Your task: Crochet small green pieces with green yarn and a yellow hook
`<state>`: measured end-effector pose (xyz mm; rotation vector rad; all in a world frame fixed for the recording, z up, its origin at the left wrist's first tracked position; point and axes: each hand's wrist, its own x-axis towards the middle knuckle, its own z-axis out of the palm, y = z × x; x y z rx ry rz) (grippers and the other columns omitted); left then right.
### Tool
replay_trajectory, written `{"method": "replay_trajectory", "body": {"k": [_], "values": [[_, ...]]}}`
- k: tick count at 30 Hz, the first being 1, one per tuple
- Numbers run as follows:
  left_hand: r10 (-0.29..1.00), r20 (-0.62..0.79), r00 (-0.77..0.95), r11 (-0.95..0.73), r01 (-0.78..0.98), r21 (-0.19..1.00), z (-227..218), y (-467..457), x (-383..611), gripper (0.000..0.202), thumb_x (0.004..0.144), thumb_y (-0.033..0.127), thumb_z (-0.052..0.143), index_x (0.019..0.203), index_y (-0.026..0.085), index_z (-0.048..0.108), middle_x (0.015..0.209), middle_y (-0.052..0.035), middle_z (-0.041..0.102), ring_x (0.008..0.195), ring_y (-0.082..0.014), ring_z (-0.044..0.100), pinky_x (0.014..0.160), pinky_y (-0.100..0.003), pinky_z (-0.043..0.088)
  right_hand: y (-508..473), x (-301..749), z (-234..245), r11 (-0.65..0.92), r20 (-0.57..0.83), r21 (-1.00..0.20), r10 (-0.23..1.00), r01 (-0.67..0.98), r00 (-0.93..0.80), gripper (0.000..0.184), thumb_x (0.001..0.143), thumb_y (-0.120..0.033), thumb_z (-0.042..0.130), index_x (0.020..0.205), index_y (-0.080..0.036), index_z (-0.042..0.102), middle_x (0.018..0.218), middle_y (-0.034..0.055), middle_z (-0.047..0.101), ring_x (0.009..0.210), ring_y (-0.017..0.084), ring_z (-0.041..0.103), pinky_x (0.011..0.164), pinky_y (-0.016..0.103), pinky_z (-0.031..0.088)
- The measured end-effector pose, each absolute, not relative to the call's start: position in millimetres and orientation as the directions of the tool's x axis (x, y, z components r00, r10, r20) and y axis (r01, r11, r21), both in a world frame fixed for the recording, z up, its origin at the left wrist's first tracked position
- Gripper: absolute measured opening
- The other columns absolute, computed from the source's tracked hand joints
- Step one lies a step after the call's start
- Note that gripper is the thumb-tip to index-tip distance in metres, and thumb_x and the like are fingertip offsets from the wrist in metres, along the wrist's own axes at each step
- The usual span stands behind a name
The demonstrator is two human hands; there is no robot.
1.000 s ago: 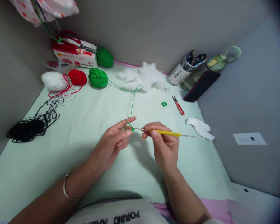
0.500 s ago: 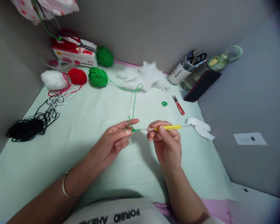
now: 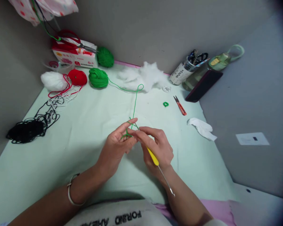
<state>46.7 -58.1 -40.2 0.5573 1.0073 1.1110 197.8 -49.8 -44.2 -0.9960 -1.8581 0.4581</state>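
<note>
My left hand (image 3: pixel 116 146) pinches a small loop of green yarn (image 3: pixel 134 103), the index finger raised with the strand over it. That strand runs up and back to a green yarn ball (image 3: pixel 98 78). My right hand (image 3: pixel 155 147) grips a crochet hook with a yellow handle (image 3: pixel 153 157), fingertips meeting the left hand's at the loop. The hook's metal tail points down toward my right wrist. Both hands hover above the pale green mat (image 3: pixel 85 125).
Near the wall lie a second green ball (image 3: pixel 105 57), a red ball (image 3: pixel 77 77), a white ball (image 3: pixel 52 81), tangled black yarn (image 3: pixel 25 130), stuffing (image 3: pixel 143 78), a red box (image 3: pixel 72 54). To the right: thread snips (image 3: pixel 180 106), small green ring (image 3: pixel 165 104), tissue (image 3: pixel 202 128), jar of scissors (image 3: pixel 186 69), phone (image 3: pixel 204 86), bottle (image 3: pixel 221 61).
My right hand has swung the hook from lying level and pointing right to slanting down toward my wrist, and has closed in against the left hand's fingertips at the loop.
</note>
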Motion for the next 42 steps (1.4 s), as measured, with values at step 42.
{"method": "replay_trajectory", "body": {"k": [42], "values": [[0.905,-0.312,0.289,0.423,-0.521,0.742,-46.9,-52.2,38.8,0.042,0.085,0.026,0.074,0.127,0.026,0.068,0.089,-0.0005,0.064,0.061,-0.0065,0.038,0.053,-0.021,0.029,-27.4,201.1,-35.8,-0.170,-0.089,-0.940,0.959,-0.297,-0.269,0.016,0.094,-0.034,0.066,0.092,-0.023,0.076,0.089,0.0043,0.075,0.066,0.012,0.062,0.065,0.027,0.053]]}}
